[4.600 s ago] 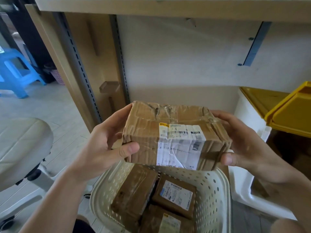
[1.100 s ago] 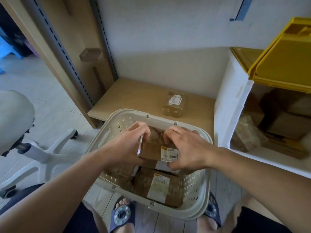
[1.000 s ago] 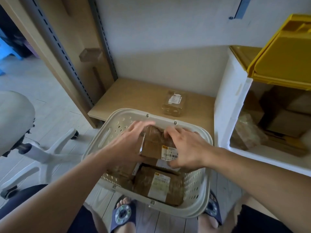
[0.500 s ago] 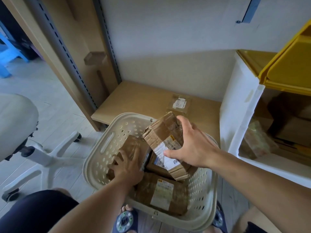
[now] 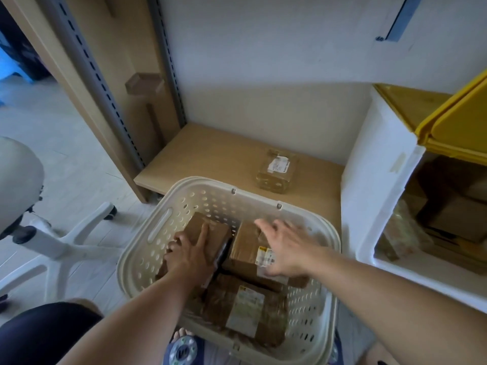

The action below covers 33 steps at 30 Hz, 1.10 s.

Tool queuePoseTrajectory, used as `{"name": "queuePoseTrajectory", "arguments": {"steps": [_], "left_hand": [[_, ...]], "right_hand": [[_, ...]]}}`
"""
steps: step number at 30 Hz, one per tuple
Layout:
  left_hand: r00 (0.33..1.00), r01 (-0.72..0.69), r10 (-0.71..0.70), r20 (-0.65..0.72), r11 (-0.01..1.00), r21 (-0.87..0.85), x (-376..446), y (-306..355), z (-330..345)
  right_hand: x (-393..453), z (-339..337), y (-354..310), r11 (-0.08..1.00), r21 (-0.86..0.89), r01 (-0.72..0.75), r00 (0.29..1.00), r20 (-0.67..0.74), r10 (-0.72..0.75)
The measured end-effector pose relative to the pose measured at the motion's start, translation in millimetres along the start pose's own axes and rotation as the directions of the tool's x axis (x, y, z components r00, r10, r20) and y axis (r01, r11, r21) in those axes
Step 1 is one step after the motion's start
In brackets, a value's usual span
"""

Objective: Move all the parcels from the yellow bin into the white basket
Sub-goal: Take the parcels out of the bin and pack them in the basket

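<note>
Perforated white plastic basket (image 5: 147, 256) on the floor holds several brown cardboard parcels, taped, creased, with white shipping labels. Left hand (image 5: 188, 252) rests on the far-left parcel (image 5: 210, 233), index finger extended. Right hand (image 5: 287, 248) hovers over the crumpled labelled box (image 5: 246, 250), fingers spread, gripping nothing. Yellow-lidded white bin (image 5: 376, 180) at right holds more parcels (image 5: 458, 217).

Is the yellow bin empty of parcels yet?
No, brown parcels still sit inside the yellow bin at the right, while both hands are over the white basket.
</note>
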<state>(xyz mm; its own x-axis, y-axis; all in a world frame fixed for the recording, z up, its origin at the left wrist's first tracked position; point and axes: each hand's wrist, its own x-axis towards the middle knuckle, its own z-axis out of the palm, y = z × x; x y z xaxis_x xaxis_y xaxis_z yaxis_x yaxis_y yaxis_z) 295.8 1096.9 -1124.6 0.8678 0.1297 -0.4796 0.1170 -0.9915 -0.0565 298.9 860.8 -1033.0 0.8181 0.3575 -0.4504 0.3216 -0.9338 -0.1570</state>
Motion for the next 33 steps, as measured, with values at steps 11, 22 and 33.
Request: {"name": "queuePoseTrajectory", "arguments": {"steps": [11,22,33], "left_hand": [[0.999,-0.003,0.003,0.041,1.0,-0.013,7,2,-3],[1.0,-0.016,0.016,0.001,0.997,-0.081,0,6,-5],[0.9,-0.427,0.356,-0.252,0.838,-0.34,-42,27,-83]], "right_hand": [[65,47,-4,0.988,-0.151,0.006,1.0,-0.01,-0.008],[48,61,-13,0.986,-0.143,-0.088,0.993,-0.087,0.076],[-15,7,-23,0.984,-0.168,0.054,0.994,-0.086,-0.069]]}}
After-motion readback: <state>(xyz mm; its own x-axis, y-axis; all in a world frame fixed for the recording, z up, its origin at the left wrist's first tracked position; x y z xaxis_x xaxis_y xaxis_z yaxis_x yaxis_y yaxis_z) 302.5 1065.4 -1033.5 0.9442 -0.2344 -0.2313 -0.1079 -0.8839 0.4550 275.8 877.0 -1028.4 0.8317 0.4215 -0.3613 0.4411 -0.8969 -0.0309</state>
